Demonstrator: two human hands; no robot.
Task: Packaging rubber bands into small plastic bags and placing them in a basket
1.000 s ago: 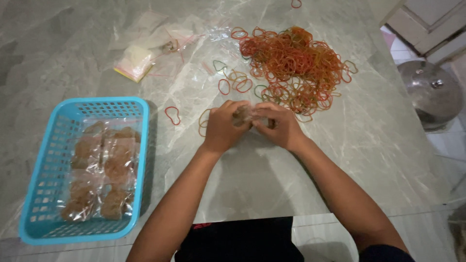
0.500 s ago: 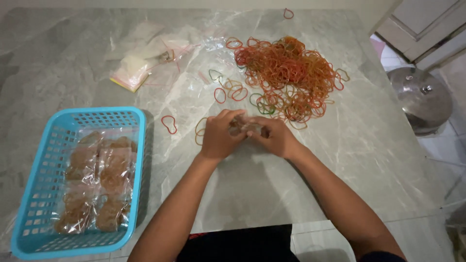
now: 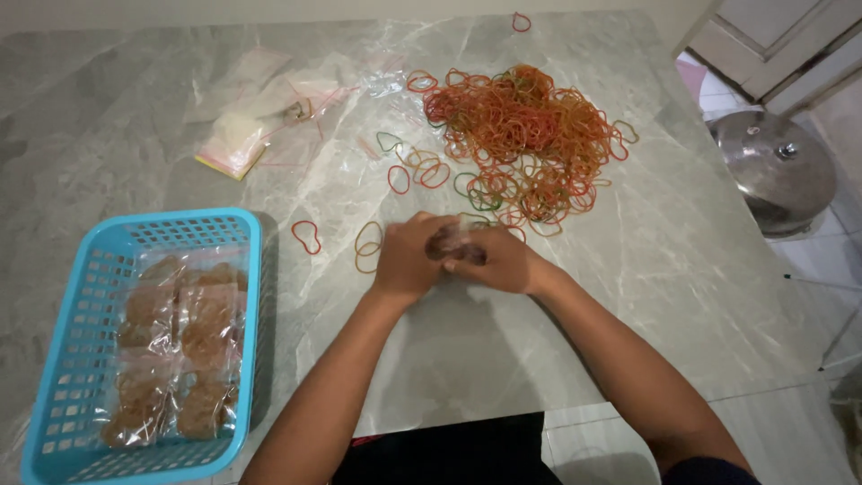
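Both hands meet over the middle of the grey tabletop (image 3: 628, 269), clamped together on one small clear bag (image 3: 452, 242) with brown contents. The left hand (image 3: 409, 258) curls its fingers round the bag's near end; the right hand (image 3: 501, 261) pinches the other end, fingers bent and closed. Just beyond them lies a heap of rubber bands (image 3: 521, 135), with loose bands scattered nearby. A blue basket (image 3: 90, 269) of filled bags sits well to the left.
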